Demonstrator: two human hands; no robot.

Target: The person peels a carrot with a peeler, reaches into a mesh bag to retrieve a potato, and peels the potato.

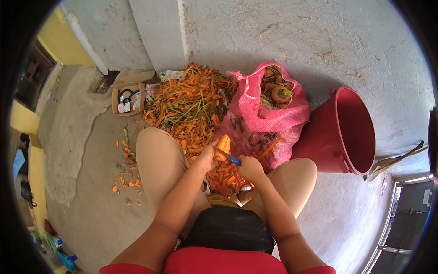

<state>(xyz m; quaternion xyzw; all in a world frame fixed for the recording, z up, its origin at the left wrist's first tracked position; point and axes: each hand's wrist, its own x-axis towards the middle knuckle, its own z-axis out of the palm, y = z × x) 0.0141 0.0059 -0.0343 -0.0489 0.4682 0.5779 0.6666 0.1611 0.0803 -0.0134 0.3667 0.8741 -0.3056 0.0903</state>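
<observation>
Between my knees, my left hand (207,155) is closed around a carrot (224,145) whose side is pared to bright orange. My right hand (251,168) grips the blue handle of a knife (234,160), and its blade lies against the carrot. Below both hands, carrot peelings (224,177) cover the floor between my feet. Just beyond them stands a pink mesh sack (269,119), its mouth open on whole carrots (281,94) with green tops.
A large heap of carrot peelings and stems (189,105) lies against the wall. To its left is a cardboard box (128,98) with small items. A red bucket (319,132) tilts beside the sack. Carrot scraps (130,183) are scattered left of my leg.
</observation>
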